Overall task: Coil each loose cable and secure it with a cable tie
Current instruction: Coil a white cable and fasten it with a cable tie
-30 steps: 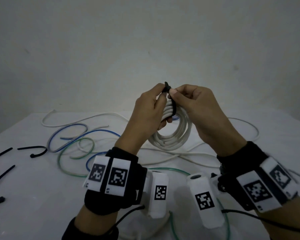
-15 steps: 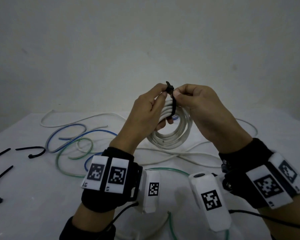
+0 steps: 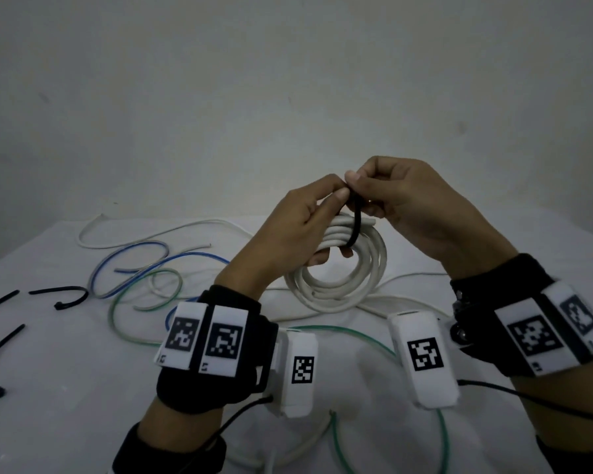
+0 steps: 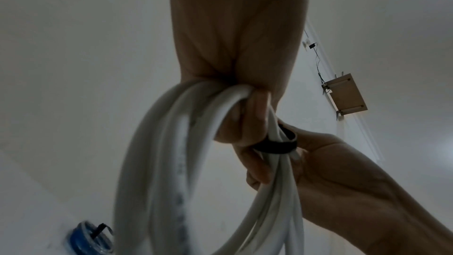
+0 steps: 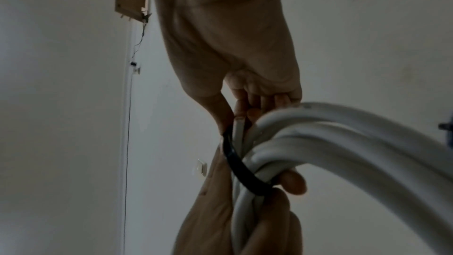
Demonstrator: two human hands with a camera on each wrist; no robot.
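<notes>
**Black tie goes round a white coil, held up over the counter**

A person holds a coil of thick white round cable [image 3: 336, 268] in the air above the white-covered counter [image 3: 65, 388], in front of the chest and clear of the loose cables lying below. The left hand [image 3: 288, 230] grips the bundled turns at the top of the coil, fingers [image 4: 255, 108] curled round them. The right hand [image 3: 415, 206] pinches the upper end of a black strap-like cable tie [image 3: 356, 224] between thumb and fingertips, just beside the left thumb.

The tie passes round the gathered strands at the top of the coil, crossing them roughly at a right angle; its band runs up and down as seen from the head camera, its free end up in the right hand's pinch. The coil hangs as a ring below the hands, its open face turned toward the person and tipped a little. Whether the tie's tip is through its head cannot be told; the fingers hide it.

To do this well, the left hand should likely keep the turns packed flat so none slips out, while the right draws the tie snug along its own length, not sideways.

On the counter lie thin blue [image 3: 144, 265], green [image 3: 124, 302] and white [image 3: 151, 234] cables, uncoiled, with spare black ties [image 3: 65, 295] at the left.
</notes>
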